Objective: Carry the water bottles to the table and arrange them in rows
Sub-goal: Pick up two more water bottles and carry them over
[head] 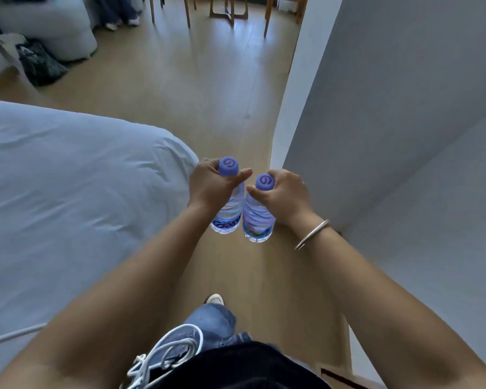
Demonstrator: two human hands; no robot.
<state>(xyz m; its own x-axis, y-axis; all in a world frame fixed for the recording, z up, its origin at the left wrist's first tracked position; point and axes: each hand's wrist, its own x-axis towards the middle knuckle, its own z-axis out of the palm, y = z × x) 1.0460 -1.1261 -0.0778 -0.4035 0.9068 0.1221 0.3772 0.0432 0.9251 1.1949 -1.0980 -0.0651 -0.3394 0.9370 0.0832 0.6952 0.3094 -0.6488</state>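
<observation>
Two clear water bottles with purple caps hang upright in front of me above the wooden floor. My left hand (212, 185) grips the left bottle (228, 217) around its neck, just under the cap. My right hand (285, 196) holds the right bottle (257, 220) the same way; a silver bangle sits on that wrist. The bottles hang side by side, nearly touching. Wooden legs of a table (227, 9) and chairs show at the far end of the room.
A bed with white bedding (68, 192) fills the left side. A white wall corner (289, 108) stands close on the right, leaving a floor corridor (208, 94) between them. A white armchair (54, 26) and dark bag (40, 63) are far left, with someone's feet beside them.
</observation>
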